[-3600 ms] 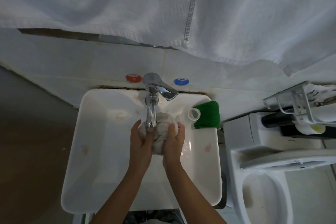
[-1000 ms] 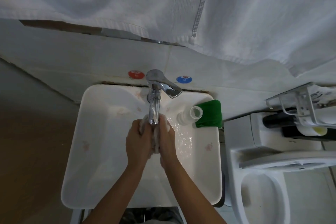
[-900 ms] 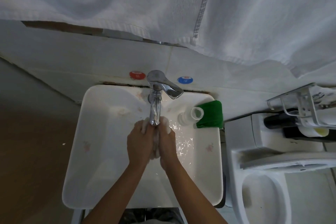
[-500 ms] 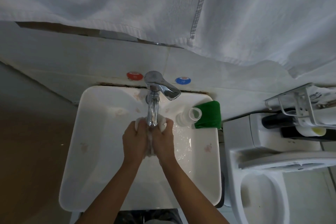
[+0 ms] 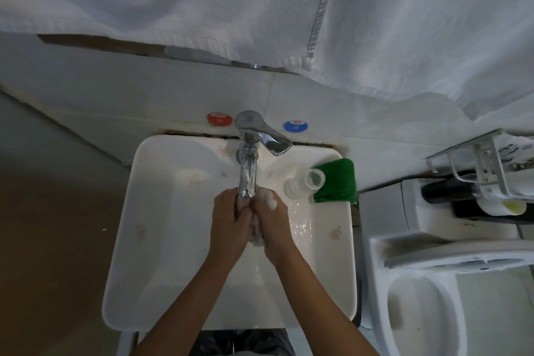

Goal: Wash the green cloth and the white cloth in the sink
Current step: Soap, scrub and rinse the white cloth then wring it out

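The white cloth (image 5: 257, 233) is bunched between my two hands, under the spout of the chrome tap (image 5: 248, 179), and only small soapy parts of it show. My left hand (image 5: 229, 224) grips it from the left and my right hand (image 5: 273, 221) grips it from the right, over the basin of the white sink (image 5: 173, 240). The green cloth (image 5: 336, 180) lies folded on the sink's back right corner, apart from both hands.
A clear plastic bottle (image 5: 303, 185) lies on its side beside the green cloth. Large white towels (image 5: 260, 9) hang above the sink. A toilet (image 5: 427, 298) stands to the right, with a wire rack (image 5: 485, 176) of toiletries over its tank. Red and blue markers flank the tap.
My hands have closed tighter round the white cloth and rubbed it under the tap; much less of it shows now. The green cloth and bottle have not moved.
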